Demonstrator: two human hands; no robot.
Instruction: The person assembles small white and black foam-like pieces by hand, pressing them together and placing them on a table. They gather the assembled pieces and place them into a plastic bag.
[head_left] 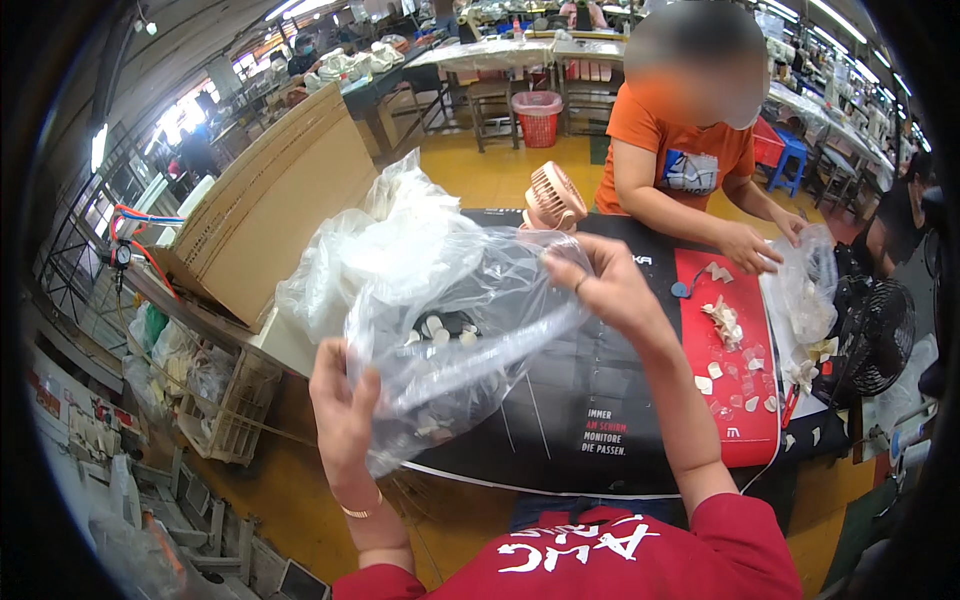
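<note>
A clear plastic bag [470, 370] is stretched between my two hands above the black-covered table [630, 380]. My left hand [343, 405] is closed on its left edge, thumb up. At the upper right of the bag, my right hand [610, 285] pinches its rim. Several small pale rounded pieces [440, 332] show through the film; whether they lie inside the bag or behind it I cannot tell. Beyond the bag rests a heap of white, crumpled plastic bags [390, 240].
A large cardboard box flap [270, 200] rises at the left. A small pink fan [555, 195] stands behind the bag. Across the table a co-worker in orange [675, 160] handles another clear bag [805, 280]. Scraps lie on a red mat [735, 400], near a black fan [880, 335].
</note>
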